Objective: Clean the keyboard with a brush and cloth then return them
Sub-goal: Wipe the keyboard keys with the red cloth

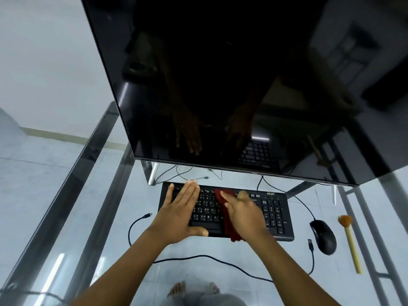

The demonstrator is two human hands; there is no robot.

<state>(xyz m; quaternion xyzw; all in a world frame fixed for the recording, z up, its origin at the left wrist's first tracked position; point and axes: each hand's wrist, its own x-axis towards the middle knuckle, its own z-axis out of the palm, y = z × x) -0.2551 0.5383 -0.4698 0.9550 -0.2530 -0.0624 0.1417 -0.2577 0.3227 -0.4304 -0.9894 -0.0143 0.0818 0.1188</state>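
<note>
**Wiping the keys while the brush waits at the side**

From the head camera, looking down through a glass desk [103, 195], we see the black keyboard [276, 215] lying just below the dark monitor [220, 85]. Our left hand [181, 215] lies flat on the left half of the keys, fingers straight and together, thumb spread along the front edge; it grips nothing, and we judge it is there to pin the keyboard so it does not slide on the glass.

Our right hand [245, 213] presses the dark red cloth [229, 226] onto the middle of the keyboard. The fingers are stretched forward over the cloth and lie loosely on it, not closed round it; the hand is slightly blurred, so we cannot tell whether the thumb pinches an edge. The cloth runs as a folded strip from the top row to past the front edge.

The brush [351, 244] lies on the glass to the right, just beyond the mouse [323, 237], bristles pointing away from us, well apart from both hands. We take this as the wiping stage, with both tools yet to be put back.
</note>
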